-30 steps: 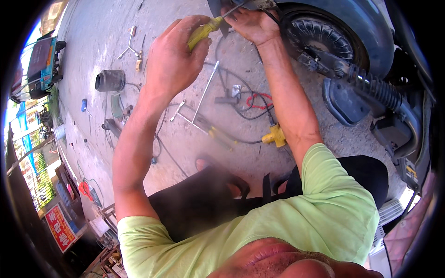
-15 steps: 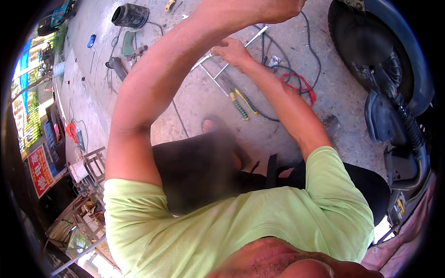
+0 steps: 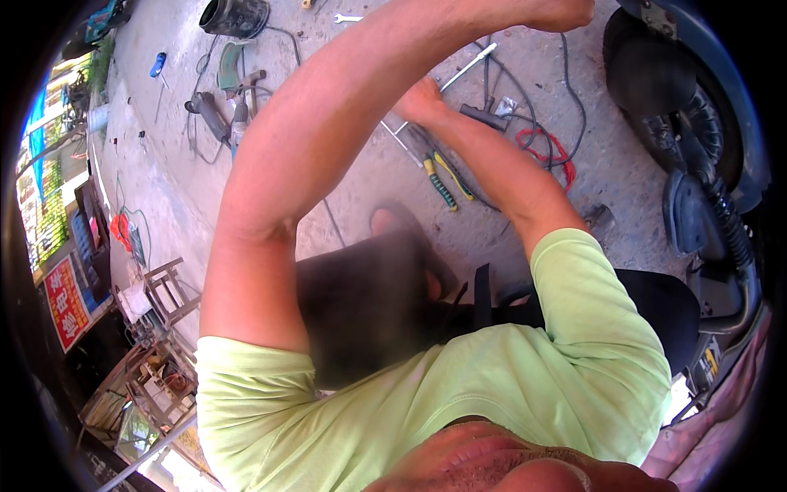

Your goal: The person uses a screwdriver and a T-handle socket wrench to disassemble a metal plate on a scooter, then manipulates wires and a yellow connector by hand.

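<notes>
- Here's the metal T-shaped wrench [image 3: 469,67], lying on the concrete floor [image 3: 168,193] at the middle of the scene, far beyond my bent knees, its long shaft slanting off to the far right.
- And right over it, my right hand [image 3: 420,102]! Its fingers are hidden behind my left forearm, so I can't tell whether they grip the wrench or merely hover.
- My left hand [image 3: 571,11] is up at the far edge, cut off by the frame; no telling if it's clenched, loose or holding something.
- Just near of the wrench, a tool with green-and-yellow handles [image 3: 441,185].
- Right of my right hand, a black handle-like piece [image 3: 484,117], a small silvery packet [image 3: 507,107] beside it, then a loop of red cord [image 3: 566,168].
- Over on the right, a dark wheel [image 3: 707,135] on a vehicle with blue-grey bodywork.
- Far left, a black cylinder [image 3: 234,18], a curved green piece [image 3: 230,67] and a blue-handled screwdriver [image 3: 158,64].
</notes>
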`<control>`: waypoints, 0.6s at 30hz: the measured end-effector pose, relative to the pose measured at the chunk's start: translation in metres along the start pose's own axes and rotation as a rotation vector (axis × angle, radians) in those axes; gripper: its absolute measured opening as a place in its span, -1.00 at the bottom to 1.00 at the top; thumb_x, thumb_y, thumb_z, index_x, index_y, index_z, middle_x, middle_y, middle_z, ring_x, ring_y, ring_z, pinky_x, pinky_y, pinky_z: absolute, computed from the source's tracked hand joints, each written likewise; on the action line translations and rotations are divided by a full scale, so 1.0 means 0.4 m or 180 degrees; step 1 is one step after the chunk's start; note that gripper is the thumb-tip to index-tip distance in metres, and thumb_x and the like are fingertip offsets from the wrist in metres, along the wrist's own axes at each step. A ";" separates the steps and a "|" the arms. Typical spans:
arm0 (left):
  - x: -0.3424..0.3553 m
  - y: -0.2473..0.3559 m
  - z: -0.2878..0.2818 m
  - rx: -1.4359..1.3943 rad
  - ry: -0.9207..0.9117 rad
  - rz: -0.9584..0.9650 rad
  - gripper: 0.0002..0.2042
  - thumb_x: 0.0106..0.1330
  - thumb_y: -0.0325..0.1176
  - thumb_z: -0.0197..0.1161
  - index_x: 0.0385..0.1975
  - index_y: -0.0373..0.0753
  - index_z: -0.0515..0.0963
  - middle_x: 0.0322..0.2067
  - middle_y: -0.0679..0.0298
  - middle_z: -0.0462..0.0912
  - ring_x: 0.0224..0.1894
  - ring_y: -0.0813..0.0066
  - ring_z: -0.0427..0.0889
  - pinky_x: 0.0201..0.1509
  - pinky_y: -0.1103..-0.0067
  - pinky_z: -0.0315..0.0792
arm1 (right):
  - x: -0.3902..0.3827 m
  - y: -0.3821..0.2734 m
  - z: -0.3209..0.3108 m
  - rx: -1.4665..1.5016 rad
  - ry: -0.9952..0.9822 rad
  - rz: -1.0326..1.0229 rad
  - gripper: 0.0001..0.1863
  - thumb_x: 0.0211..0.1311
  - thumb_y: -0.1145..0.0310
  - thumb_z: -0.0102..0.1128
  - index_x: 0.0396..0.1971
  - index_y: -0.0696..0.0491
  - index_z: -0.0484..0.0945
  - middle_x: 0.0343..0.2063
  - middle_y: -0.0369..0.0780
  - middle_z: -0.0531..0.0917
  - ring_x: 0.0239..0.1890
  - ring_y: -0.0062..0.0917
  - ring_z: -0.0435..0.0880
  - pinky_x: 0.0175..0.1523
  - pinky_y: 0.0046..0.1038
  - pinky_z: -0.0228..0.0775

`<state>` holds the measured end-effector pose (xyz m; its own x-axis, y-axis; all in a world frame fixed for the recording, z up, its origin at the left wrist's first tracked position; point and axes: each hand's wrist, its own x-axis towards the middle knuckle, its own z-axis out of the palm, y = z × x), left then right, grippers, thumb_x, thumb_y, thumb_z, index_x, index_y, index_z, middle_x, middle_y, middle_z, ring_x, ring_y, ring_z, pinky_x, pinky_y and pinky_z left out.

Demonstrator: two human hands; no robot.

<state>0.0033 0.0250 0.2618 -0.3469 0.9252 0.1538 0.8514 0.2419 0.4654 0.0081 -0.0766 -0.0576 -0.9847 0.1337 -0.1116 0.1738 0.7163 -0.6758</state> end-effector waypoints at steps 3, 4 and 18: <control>0.005 -0.022 0.027 -0.0079 0.0200 0.0094 -0.77 0.29 -0.37 0.15 -0.14 -0.31 0.59 -0.28 -0.12 0.69 -0.16 -0.13 0.66 -0.05 0.18 0.52 | -0.009 0.000 -0.027 -0.0009 -0.0070 -0.0097 -0.74 0.20 0.30 0.12 -0.22 0.05 0.71 -0.06 -0.05 0.62 0.08 -0.17 0.58 0.15 -0.13 0.46; -0.003 -0.027 0.035 -0.0108 0.0275 0.0143 -0.77 0.29 -0.37 0.16 -0.13 -0.31 0.59 -0.27 -0.12 0.69 -0.15 -0.13 0.66 -0.04 0.18 0.51 | -0.016 0.000 -0.042 0.0138 -0.0133 0.0048 -0.74 0.18 0.29 0.12 -0.23 0.05 0.71 -0.08 -0.05 0.64 0.04 -0.15 0.61 0.13 -0.14 0.46; 0.032 -0.016 0.039 -0.0270 -0.0167 0.0010 -0.74 0.22 -0.36 0.21 -0.12 -0.29 0.60 -0.26 -0.10 0.68 -0.13 -0.11 0.65 -0.04 0.22 0.51 | -0.198 0.191 -0.317 0.4356 -0.0252 0.1011 -0.59 0.32 0.34 0.10 0.15 0.06 0.51 -0.23 -0.32 0.60 -0.25 -0.68 0.54 -0.19 -0.57 0.43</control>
<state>-0.0005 0.0399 0.2474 -0.3214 0.9405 0.1105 0.8153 0.2154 0.5375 0.1008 0.0543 -0.0078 -0.9118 0.0904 -0.4005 0.2834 -0.5672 -0.7733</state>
